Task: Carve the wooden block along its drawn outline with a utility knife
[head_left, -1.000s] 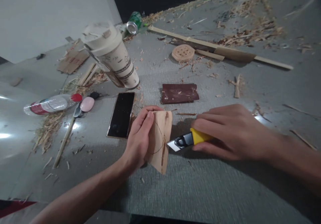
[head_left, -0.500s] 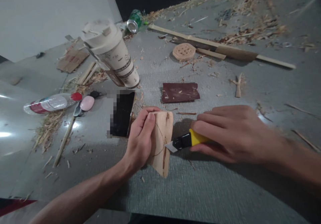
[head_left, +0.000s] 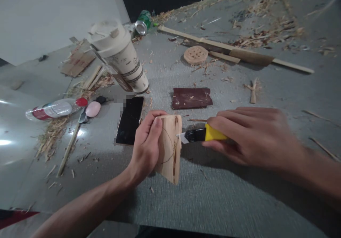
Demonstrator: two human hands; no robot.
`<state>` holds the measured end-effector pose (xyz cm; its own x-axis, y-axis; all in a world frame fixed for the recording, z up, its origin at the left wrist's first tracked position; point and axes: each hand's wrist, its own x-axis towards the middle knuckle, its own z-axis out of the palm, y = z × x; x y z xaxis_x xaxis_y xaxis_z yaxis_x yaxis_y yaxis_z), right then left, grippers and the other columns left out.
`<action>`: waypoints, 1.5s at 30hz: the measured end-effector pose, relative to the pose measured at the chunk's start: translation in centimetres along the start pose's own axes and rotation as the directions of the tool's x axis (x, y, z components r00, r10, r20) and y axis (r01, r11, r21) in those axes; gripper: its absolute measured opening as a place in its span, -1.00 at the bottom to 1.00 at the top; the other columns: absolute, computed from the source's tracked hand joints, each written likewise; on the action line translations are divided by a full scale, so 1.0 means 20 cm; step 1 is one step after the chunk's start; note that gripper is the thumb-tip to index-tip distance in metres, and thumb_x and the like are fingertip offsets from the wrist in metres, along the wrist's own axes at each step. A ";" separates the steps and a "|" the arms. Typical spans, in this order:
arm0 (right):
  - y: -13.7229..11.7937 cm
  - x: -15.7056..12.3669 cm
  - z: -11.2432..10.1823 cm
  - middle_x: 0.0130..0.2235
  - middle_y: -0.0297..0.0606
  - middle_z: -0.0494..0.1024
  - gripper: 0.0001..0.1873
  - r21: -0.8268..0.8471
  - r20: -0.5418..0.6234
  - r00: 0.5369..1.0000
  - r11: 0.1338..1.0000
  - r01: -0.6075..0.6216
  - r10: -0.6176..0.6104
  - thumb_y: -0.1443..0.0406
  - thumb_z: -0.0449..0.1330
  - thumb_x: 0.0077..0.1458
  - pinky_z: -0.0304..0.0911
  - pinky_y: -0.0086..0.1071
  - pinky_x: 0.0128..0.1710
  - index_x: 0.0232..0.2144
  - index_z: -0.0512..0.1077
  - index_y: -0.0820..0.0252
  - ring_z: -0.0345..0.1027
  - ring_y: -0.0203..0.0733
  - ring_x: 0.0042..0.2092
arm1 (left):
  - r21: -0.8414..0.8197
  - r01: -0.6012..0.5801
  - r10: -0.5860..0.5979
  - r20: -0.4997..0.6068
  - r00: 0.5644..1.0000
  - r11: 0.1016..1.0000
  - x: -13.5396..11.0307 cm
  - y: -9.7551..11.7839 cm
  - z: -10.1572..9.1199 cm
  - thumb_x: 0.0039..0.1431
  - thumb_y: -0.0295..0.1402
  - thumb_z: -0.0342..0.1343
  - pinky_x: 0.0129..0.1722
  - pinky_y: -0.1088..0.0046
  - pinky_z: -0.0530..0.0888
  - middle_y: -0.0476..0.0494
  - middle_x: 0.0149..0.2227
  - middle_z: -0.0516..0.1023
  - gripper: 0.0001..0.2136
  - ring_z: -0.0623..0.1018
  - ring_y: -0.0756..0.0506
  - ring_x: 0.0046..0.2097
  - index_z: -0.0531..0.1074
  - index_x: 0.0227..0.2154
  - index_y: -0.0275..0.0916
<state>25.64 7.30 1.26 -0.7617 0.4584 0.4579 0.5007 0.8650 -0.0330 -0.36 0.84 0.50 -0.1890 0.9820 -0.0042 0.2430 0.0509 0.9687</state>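
The wood block point(head_left: 170, 147) is pale tan with a thin dark curved line and a brown streak. At its 3 o'clock the knife point(head_left: 204, 134) is yellow and black; at 12 o'clock the sandpaper point(head_left: 191, 98) looks maroon, perhaps.

Pale matt wood block point(head_left: 170, 147), grainy

The one view comes from a camera worn on the person's head, facing forward and steeply down onto the grey textured worktop point(head_left: 213, 202). It sits close: the left hand point(head_left: 145, 147), gripping a pale flat wooden block point(head_left: 170, 149), and the right hand point(head_left: 255, 136), gripping a yellow-handled utility knife point(head_left: 202, 135), fill the middle. The frame tilts, so the worktop's far edge climbs rightward past a green drinks can point(head_left: 143, 20).
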 end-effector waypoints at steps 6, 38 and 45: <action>-0.01 0.02 -0.01 -0.35 -0.36 0.60 -0.62 -0.017 -0.030 1.000 1.000 0.006 -0.007 -0.03 0.15 0.51 0.13 -0.28 -0.38 -0.25 0.41 0.10 0.40 -0.21 -0.39 | -0.004 -0.009 0.009 0.021 1.000 1.000 0.01 -0.01 -0.01 0.58 -0.11 0.02 -0.13 0.27 0.39 -0.08 -0.19 0.56 -0.74 0.47 -0.13 -0.18 0.53 -0.13 -0.10; -0.07 0.02 -0.01 -0.38 -0.36 0.57 -0.65 -0.070 -0.050 0.998 0.997 -0.037 0.034 0.04 0.15 0.51 0.09 -0.30 -0.39 -0.29 0.42 0.11 0.36 -0.25 -0.42 | -0.063 -0.035 0.033 -0.019 0.999 0.997 0.02 -0.03 0.00 0.60 -0.17 0.02 -0.11 0.31 0.34 -0.04 -0.19 0.54 -0.77 0.44 -0.09 -0.15 0.55 -0.11 -0.08; 0.21 0.02 -0.06 -0.58 -0.50 0.17 -0.54 -0.145 -0.142 0.893 0.883 -0.446 0.427 -0.01 0.18 0.49 -0.11 -0.37 -0.50 -0.41 0.34 0.12 0.05 -0.38 -0.56 | 0.048 -0.144 0.130 0.222 0.966 0.988 -0.12 0.02 0.03 0.59 -0.29 0.04 -0.20 0.39 0.39 0.04 -0.22 0.57 -0.82 0.47 -0.03 -0.24 0.56 -0.09 -0.03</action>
<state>27.90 10.88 2.29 -0.4074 0.7499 0.5213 0.8415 0.5300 -0.1048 0.74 -1.34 0.78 0.0605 0.9959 0.0667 0.3127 -0.0823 0.9463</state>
